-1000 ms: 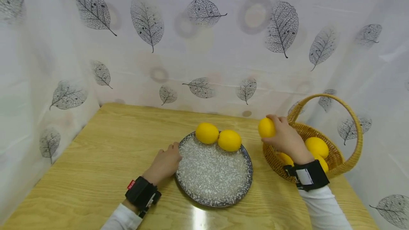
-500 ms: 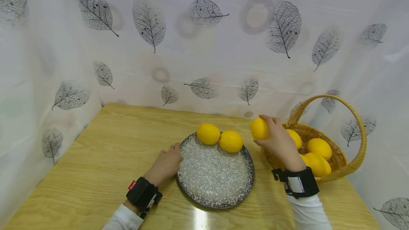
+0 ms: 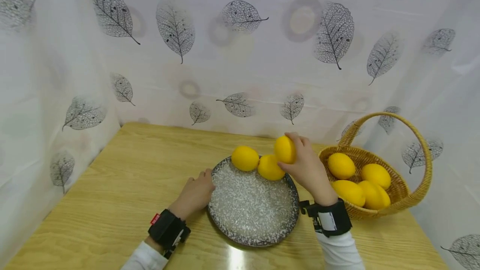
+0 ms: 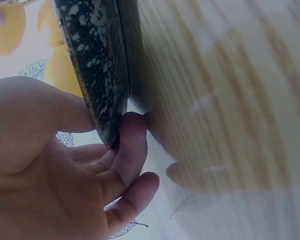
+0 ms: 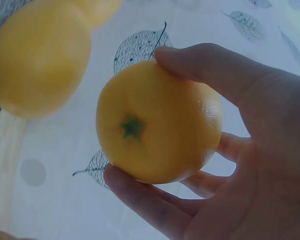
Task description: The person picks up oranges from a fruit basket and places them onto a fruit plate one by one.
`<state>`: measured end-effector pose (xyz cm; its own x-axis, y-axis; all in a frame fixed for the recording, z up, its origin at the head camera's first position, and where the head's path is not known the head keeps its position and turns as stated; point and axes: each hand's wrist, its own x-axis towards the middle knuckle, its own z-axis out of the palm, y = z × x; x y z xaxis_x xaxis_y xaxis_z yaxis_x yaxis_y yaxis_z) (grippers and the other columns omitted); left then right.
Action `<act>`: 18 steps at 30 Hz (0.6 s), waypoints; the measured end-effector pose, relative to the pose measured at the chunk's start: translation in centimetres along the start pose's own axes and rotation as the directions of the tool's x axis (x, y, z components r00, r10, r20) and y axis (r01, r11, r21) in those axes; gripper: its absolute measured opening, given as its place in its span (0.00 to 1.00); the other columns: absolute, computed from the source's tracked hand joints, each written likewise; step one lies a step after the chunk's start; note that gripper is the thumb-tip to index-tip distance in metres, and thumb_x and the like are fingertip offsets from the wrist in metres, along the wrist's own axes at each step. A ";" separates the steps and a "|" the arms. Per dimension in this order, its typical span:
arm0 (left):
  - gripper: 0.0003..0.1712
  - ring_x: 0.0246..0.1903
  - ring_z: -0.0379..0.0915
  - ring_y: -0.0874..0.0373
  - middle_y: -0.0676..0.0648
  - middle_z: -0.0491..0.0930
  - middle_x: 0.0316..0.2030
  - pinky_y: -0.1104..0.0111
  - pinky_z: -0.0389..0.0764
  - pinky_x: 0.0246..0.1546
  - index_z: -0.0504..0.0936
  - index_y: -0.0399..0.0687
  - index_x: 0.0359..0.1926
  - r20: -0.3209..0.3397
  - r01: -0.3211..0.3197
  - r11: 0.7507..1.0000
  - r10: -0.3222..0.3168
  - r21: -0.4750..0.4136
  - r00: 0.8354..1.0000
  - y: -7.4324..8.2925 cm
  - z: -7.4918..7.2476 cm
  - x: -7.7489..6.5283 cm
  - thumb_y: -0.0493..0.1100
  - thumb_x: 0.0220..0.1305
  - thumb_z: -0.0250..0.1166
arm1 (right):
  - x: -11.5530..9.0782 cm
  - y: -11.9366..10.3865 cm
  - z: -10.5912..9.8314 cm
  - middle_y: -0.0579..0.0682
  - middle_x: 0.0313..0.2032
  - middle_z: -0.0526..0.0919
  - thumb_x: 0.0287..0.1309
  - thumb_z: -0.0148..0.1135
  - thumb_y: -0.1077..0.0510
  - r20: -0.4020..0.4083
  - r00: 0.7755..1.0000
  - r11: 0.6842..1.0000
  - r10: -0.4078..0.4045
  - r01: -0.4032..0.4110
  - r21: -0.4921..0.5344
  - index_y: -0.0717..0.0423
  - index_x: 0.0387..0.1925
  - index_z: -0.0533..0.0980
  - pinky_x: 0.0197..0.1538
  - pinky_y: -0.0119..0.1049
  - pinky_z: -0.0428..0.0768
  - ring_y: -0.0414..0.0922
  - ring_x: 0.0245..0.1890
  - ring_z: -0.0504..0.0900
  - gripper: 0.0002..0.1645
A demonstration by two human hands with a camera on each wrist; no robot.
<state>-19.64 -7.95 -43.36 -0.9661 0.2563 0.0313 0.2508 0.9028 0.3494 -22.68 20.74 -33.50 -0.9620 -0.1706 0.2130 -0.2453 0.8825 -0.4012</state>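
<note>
In the head view, my right hand [image 3: 307, 168] holds a yellow lemon [image 3: 285, 150] above the far right rim of a speckled grey plate [image 3: 251, 209]. The right wrist view shows thumb and fingers round this lemon [image 5: 157, 122], its green star-shaped stem end facing the camera. Two more lemons lie on the plate's far edge: one at the left [image 3: 245, 158], and another [image 3: 270, 168] partly covered by the held one. At the plate's left side, my left hand [image 3: 195, 193] grips the rim. In the left wrist view, its thumb and fingers pinch the dark plate edge [image 4: 97, 65].
A wicker basket [image 3: 428, 166] with a tall handle stands on the right, with several lemons [image 3: 341, 166] inside. The wooden table [image 3: 123, 186] extends to the left. A leaf-patterned curtain [image 3: 255, 61] hangs close behind and along both sides.
My right hand has carried the lemon left, from beside the basket to over the plate's far right rim. More of the basket's lemons show now. My left hand stays on the rim.
</note>
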 end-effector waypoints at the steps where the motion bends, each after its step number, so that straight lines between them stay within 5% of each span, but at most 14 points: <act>1: 0.24 0.42 0.76 0.43 0.33 0.76 0.43 0.51 0.72 0.41 0.66 0.26 0.56 0.000 -0.002 1.000 0.002 -0.001 1.000 0.0 0.0 0.0 0.40 0.65 0.57 | 0.0 -0.2 0.1 0.65 0.63 0.62 0.50 0.70 0.49 -0.004 1.000 1.000 -0.009 0.009 0.006 0.47 0.70 0.56 0.43 0.55 0.79 0.61 0.50 0.77 0.49; 18: 0.24 0.42 0.76 0.42 0.32 0.76 0.44 0.49 0.73 0.43 0.66 0.25 0.56 0.005 0.003 1.000 -0.003 0.000 1.000 0.0 -0.1 0.0 0.39 0.66 0.56 | 0.6 -3.1 2.9 0.55 0.61 0.66 0.45 0.74 0.47 -0.013 0.995 0.993 -0.096 0.096 0.062 0.44 0.69 0.58 0.48 0.51 0.78 0.54 0.52 0.76 0.51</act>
<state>-19.65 -7.95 -43.22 -0.9666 0.2548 0.0259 0.2476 0.9035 0.3498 -22.85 16.68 -34.72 -0.9325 -0.2484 0.2622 -0.3438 0.8330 -0.4335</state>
